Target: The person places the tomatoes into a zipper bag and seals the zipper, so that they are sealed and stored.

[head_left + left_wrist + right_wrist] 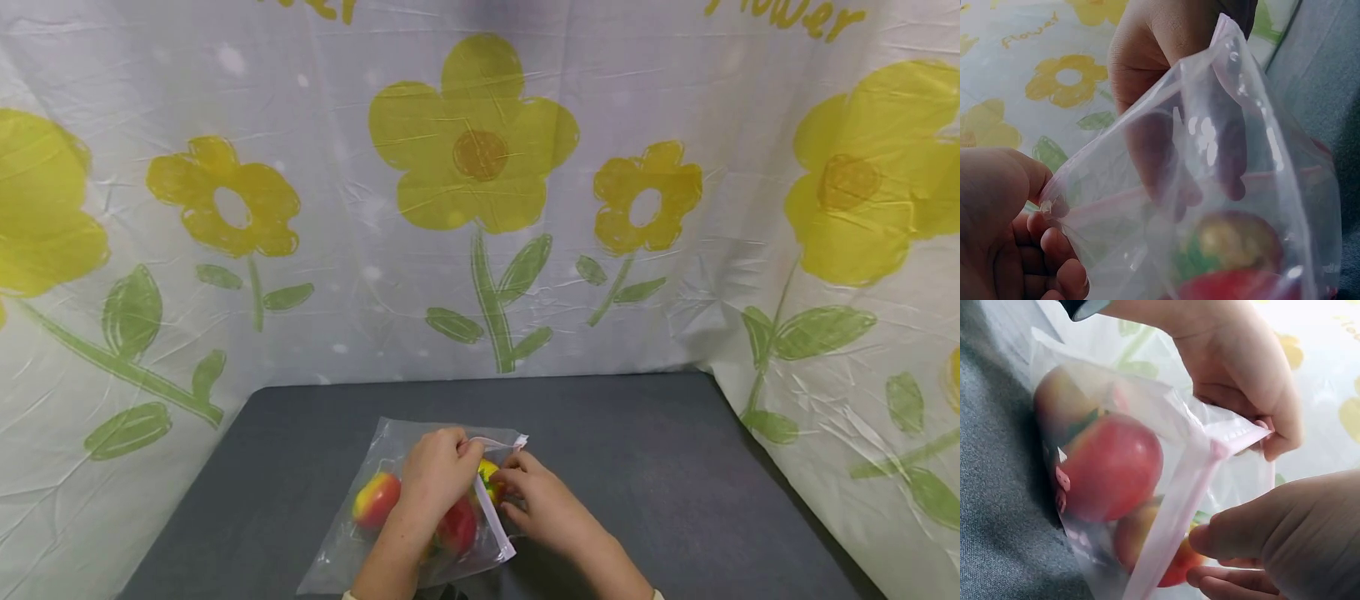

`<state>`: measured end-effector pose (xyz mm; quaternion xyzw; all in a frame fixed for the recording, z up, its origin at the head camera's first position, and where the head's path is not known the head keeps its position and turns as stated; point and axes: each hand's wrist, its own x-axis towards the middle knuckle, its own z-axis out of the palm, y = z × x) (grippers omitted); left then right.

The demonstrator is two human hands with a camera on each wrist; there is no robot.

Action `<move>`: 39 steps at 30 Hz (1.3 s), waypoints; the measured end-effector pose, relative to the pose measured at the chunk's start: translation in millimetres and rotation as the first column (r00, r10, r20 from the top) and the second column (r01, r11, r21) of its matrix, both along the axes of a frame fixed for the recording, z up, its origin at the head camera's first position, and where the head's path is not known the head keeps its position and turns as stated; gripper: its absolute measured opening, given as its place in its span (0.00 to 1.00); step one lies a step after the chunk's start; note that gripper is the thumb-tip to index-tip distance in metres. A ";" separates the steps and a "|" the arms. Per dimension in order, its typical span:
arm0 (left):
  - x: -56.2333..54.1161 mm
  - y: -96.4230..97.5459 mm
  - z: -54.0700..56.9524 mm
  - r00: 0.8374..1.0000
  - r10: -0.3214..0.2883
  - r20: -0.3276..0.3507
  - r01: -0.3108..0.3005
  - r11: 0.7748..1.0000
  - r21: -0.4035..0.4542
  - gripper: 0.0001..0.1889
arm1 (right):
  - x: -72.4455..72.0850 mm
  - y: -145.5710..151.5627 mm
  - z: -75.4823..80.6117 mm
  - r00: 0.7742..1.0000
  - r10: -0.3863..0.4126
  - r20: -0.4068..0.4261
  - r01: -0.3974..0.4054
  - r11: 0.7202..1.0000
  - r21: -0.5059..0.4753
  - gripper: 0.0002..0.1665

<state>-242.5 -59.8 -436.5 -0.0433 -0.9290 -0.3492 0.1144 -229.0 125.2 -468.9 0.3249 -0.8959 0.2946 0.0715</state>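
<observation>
A clear zip bag (352,554) with a pale pink zip strip lies on the table, its mouth to the right. My left hand (438,475) pinches the mouth's edge between thumb and fingers and holds it raised. Inside the bag are a red-and-yellow fruit (377,500), a mostly red fruit (1113,465) and a yellow-red fruit with green (1138,534) near the opening. My right hand (551,504) reaches into the mouth. Through the plastic in the left wrist view, its fingers hang fairly straight above the fruit, apart from it.
The dark grey table (637,433) extends around the bag. Behind and at both sides hangs a white sheet (337,333) printed with yellow flowers. A dark band (1082,307) is on the left wrist.
</observation>
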 end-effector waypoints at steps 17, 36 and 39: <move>-2.1 -2.0 -2.2 1.000 -0.007 0.001 0.007 1.000 0.022 0.19 | 8.3 11.0 15.4 0.986 -0.091 0.142 0.108 0.987 -0.121 0.07; -1.1 -2.8 -1.6 1.000 -0.001 0.006 0.001 0.999 0.043 0.19 | 67.5 5.2 -11.7 0.651 0.101 0.752 0.254 0.905 -0.342 0.24; -1.4 -3.2 -1.7 1.000 -0.009 0.006 0.009 0.999 0.044 0.19 | 72.7 -1.3 -17.2 0.672 0.082 0.736 0.304 0.876 -0.375 0.20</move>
